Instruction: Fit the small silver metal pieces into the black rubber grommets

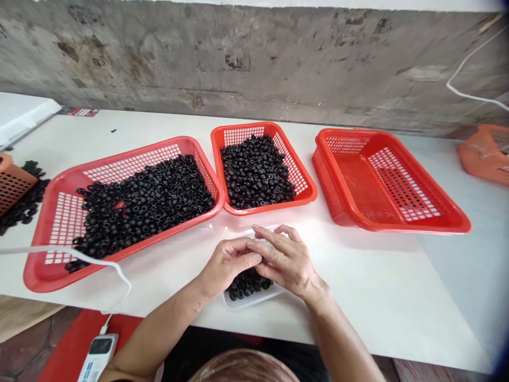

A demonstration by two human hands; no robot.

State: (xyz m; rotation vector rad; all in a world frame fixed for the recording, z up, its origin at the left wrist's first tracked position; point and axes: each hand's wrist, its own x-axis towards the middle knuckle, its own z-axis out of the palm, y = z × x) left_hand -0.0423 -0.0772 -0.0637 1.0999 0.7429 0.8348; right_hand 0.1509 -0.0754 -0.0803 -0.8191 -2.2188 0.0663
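Observation:
My left hand [227,263] and my right hand [289,261] meet above a white plastic tray [254,303] near the table's front edge. Small black rings [243,289] lie in the tray. The left fingers and thumb are pinched together; what they hold, if anything, is hidden. My right fingers are bent and slightly apart, touching the left fingertips. Something shiny and clear shows between the hands, too small to name. Behind them stand a long red basket [131,253] and a smaller red basket [274,208], both holding many black rings.
Nested red baskets [401,229] stand at the right, an orange basket [483,159] beyond them. More black pieces [24,204] lie by another orange basket [11,183] at the left. A white cable [79,255] crosses the left side, above a power bank [98,356].

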